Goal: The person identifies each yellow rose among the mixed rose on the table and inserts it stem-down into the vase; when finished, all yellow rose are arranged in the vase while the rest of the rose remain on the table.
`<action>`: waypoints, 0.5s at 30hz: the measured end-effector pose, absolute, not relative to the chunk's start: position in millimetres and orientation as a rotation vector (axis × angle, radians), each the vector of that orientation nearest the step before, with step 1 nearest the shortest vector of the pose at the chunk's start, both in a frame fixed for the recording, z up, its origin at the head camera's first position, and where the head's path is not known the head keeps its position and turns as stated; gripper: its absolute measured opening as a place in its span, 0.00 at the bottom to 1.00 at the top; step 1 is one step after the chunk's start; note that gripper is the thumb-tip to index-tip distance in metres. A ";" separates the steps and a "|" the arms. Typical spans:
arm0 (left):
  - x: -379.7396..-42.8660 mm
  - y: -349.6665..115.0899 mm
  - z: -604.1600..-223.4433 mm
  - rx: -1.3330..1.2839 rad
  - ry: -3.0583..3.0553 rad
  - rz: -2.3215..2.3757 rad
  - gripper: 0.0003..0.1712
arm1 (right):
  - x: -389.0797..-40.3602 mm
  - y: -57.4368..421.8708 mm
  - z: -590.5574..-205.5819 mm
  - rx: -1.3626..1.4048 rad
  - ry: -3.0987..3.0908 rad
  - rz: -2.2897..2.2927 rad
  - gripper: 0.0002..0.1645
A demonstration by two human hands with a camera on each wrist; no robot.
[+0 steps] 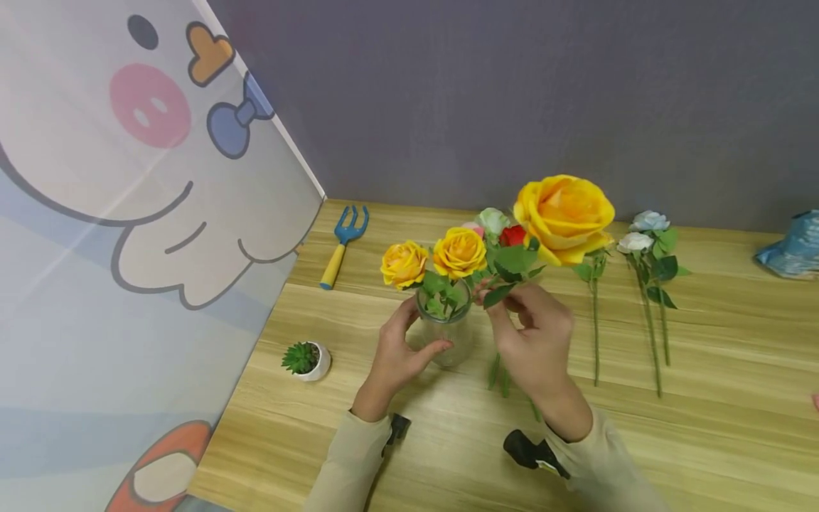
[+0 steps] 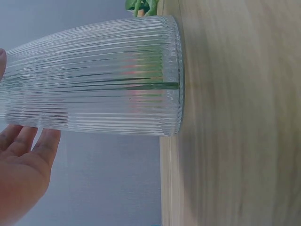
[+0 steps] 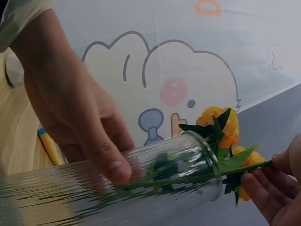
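My left hand grips a clear ribbed glass vase, thumb across the near side and fingers round the far side. In the left wrist view the vase has its base down on the wooden table, a green stem inside. Two yellow roses stand in it with blooms above the rim. My right hand pinches the stem of a large yellow rose just right of the rim. In the right wrist view that green stem runs from the fingertips across the vase's mouth.
Red rose and pale green flower lie behind the right hand. Farther right are white and pale blue flowers. A blue-yellow hand fork, potted succulent and blue bag are also on the table.
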State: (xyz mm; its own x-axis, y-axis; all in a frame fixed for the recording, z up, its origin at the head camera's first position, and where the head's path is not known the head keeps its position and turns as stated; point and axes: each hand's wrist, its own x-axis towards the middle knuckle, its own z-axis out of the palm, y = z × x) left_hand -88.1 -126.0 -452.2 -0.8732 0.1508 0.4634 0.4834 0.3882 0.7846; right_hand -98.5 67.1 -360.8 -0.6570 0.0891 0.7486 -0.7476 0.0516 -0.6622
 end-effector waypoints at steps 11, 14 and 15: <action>-90.2 -126.0 -453.9 -0.579 -2.311 -1.478 0.45 | -99.3 78.7 -392.2 0.629 -2.087 1.334 0.13; -89.5 -125.9 -452.4 -0.559 -2.327 -1.490 0.45 | -100.4 92.2 -399.4 0.599 -2.219 1.416 0.16; -88.9 -126.3 -451.7 -0.546 -2.334 -1.489 0.46 | -101.0 97.6 -400.1 0.584 -2.263 1.441 0.17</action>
